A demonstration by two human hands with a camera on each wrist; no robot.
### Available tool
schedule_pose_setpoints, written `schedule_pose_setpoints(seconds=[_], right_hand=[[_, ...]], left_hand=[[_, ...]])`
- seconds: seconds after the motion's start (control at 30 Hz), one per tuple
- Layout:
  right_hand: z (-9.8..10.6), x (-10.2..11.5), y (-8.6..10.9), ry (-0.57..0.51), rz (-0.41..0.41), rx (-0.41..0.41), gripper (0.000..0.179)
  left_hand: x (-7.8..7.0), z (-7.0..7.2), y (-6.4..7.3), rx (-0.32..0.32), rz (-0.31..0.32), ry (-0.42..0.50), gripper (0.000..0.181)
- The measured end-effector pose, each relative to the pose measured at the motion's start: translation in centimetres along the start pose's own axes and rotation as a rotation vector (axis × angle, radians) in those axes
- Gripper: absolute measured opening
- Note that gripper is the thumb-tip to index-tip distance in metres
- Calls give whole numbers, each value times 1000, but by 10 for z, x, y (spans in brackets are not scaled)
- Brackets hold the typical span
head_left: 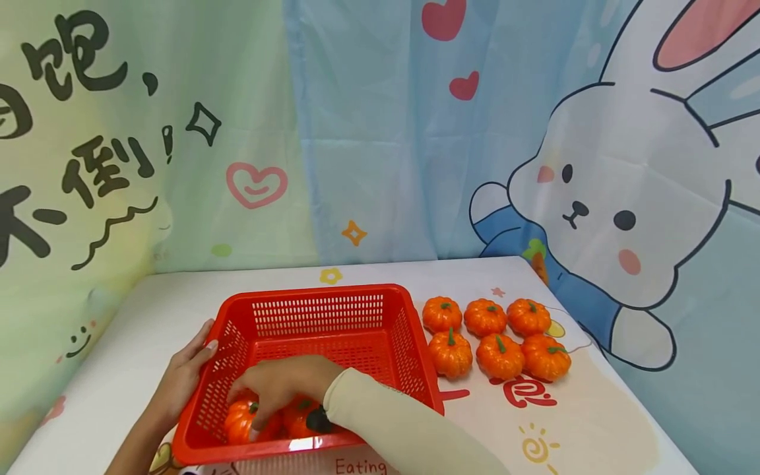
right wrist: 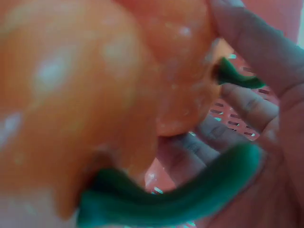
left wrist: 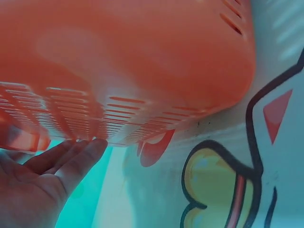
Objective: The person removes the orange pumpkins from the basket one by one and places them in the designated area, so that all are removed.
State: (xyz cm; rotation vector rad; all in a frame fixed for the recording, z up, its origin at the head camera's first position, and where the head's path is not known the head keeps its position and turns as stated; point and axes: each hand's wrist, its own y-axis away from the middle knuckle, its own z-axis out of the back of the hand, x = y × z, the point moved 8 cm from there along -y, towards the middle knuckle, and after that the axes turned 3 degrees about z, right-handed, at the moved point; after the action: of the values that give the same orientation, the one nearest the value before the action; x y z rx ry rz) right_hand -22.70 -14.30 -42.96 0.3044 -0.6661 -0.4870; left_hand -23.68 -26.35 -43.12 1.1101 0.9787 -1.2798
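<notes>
A red plastic basket (head_left: 320,343) with slotted walls stands on the table. My left hand (head_left: 185,369) grips its left rim, the thumb at the edge; in the left wrist view, the fingertips (left wrist: 97,145) touch the slotted outer wall. Inside the basket's near left part, my right hand (head_left: 279,386) holds a small orange pumpkin (head_left: 239,422), thumb on one side and fingers round the other. Its curved green stem (right wrist: 237,76) shows in the right wrist view. Beside it in the basket lies another orange pumpkin (head_left: 297,417), partly hidden by my right hand and sleeve.
Right of the basket, several small orange pumpkins stand in two rows, among them a near one (head_left: 500,357) and a far one (head_left: 485,316). A printed cloth (head_left: 594,409) covers the table. Behind hangs a curtain (head_left: 368,132) with a cartoon rabbit.
</notes>
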Motion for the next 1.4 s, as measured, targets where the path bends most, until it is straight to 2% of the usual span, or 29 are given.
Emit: schedule_pose_setpoints(seconds=[0.13, 0.27, 0.47, 0.8, 0.97, 1.2, 1.4], right_hand=[[1, -1, 0, 12, -34, -9, 59], [3, -3, 3, -14, -21, -22, 58], [14, -7, 13, -68, -8, -85, 58], [26, -2, 25, -59, 70, -143, 61], [41, -5, 39, -107, 100, -208, 62], [65, -5, 60, -191, 214, -310, 62], [72, -10, 75, -260, 226, -359, 62]], left_hand=[[-1, -1, 1, -2, 0, 0, 59], [-2, -2, 2, -4, -5, -2, 61], [-2, -2, 2, 2, -9, 2, 62], [1, -1, 1, -5, 1, -15, 59], [0, -2, 2, -5, -8, -35, 61], [-4, 0, 2, -14, -18, -77, 62], [-3, -1, 1, -10, -14, -39, 62]])
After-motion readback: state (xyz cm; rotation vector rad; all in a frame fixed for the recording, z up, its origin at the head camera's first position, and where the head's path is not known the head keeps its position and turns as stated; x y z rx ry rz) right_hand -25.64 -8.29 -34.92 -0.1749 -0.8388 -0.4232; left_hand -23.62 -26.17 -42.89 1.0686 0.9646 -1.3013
